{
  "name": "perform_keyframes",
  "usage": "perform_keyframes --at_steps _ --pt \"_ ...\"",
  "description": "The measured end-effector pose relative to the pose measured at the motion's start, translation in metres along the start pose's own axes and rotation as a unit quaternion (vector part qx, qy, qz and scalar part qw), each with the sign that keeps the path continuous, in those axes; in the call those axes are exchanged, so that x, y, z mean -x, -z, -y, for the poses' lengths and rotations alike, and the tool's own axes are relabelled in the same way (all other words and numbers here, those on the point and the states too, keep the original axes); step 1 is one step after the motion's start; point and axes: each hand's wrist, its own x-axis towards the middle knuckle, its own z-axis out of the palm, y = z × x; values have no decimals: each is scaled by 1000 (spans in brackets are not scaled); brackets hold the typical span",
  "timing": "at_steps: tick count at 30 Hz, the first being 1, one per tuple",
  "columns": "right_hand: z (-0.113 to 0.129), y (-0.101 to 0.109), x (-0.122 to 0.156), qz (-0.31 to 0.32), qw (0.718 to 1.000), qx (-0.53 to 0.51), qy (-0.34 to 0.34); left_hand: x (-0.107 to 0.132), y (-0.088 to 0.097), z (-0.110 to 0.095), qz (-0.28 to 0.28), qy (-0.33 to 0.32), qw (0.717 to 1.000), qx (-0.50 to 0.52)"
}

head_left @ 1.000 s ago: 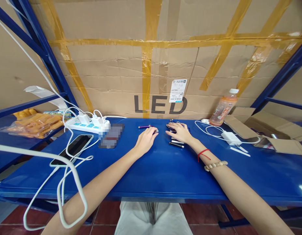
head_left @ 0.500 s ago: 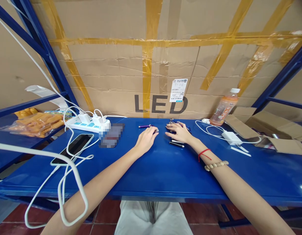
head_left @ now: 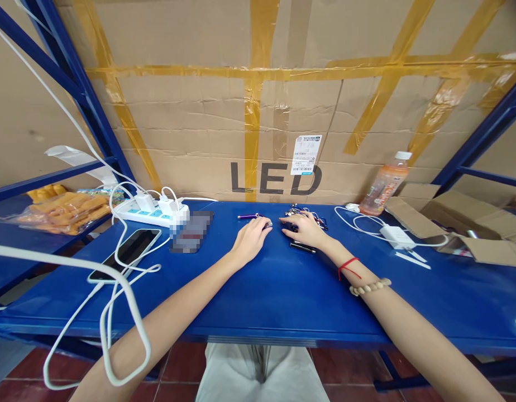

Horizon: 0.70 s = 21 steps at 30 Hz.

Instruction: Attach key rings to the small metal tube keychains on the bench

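Observation:
My left hand (head_left: 249, 240) rests on the blue table with its fingers pinched together. A small greyish piece, too small to name, shows at the fingertips. Just behind that hand lies a slim purple tube (head_left: 248, 216) with a metal end. My right hand (head_left: 307, 230) is bent over the table, its fingers curled around something dark that I cannot make out. Behind those fingers is a heap of small metal clips and dark blue loops (head_left: 320, 220), partly hidden by the hand. Below the right palm lies a black pen-like tube (head_left: 302, 247).
A white power strip (head_left: 132, 213), a phone (head_left: 128, 254) and loose white cables are at left. An orange drink bottle (head_left: 383, 187), a white charger (head_left: 397, 237) and an opened cardboard box (head_left: 492, 248) stand at right. A large taped carton (head_left: 191, 128) forms the back.
My right hand's fingers have curled inward, and the lighter tube beside the black one no longer shows. More of the clip heap is uncovered. My left hand has hardly moved.

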Motion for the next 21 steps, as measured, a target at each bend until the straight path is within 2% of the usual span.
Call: perform_keyframes --at_steps 5,9,13,15,17,21 --pt "-1 -2 -2 -17 993 -115 -9 0 2 -1 11 0 1000 23" --pt "14 5 -2 -51 985 -163 -14 1 3 -1 19 10 999 44" --pt "40 17 0 -136 946 -290 -56 1 2 0 21 10 999 37" --pt "50 21 1 -156 928 -335 -52 1 1 0 22 9 999 30" --pt "57 23 2 -162 928 -333 -29 1 1 0 22 5 999 25" --pt "61 23 3 -171 956 -238 15 1 1 1 17 -4 1000 21"
